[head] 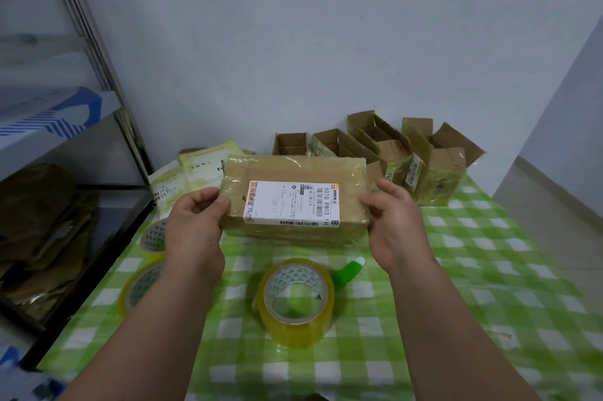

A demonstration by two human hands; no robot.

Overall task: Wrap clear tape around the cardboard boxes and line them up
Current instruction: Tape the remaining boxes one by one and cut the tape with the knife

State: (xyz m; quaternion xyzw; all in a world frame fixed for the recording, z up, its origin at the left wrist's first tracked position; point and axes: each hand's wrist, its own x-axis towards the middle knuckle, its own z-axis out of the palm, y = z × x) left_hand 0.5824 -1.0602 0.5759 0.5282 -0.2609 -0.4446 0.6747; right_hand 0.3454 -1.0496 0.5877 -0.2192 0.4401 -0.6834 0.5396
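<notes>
Green-and-white checked cloth covers the table (489,270), which stands against a pale wall with a metal shelf rack (81,74) to the left. Both hands hold a closed cardboard box (293,201) raised just above the cloth, label side up: the left hand (195,221) pinches its left end between thumb and curled fingers, and the right hand (391,221) grips its right end the same way. A glossy, wrinkled film shows over the box's top and corners, so it seems to be already wrapped in clear tape, and neither hand holds a roll. My reading is that the wrapping of this box is finished or being checked, and the step in hand is placing it. A tape roll (298,299) lies on the cloth in front of the box, with a green-handled tool (349,271) just beside it; two more rolls (146,257) sit at the left edge, partly hidden by the left forearm. Behind, several open boxes (408,156) wait along the wall, flaps up, and flat pale parcels (195,169) lie at the back left. The next move probably calls for setting this box down squarely in a row, edges aligned, then picking an open box and the nearest roll. Which spot begins the line cannot be told.
</notes>
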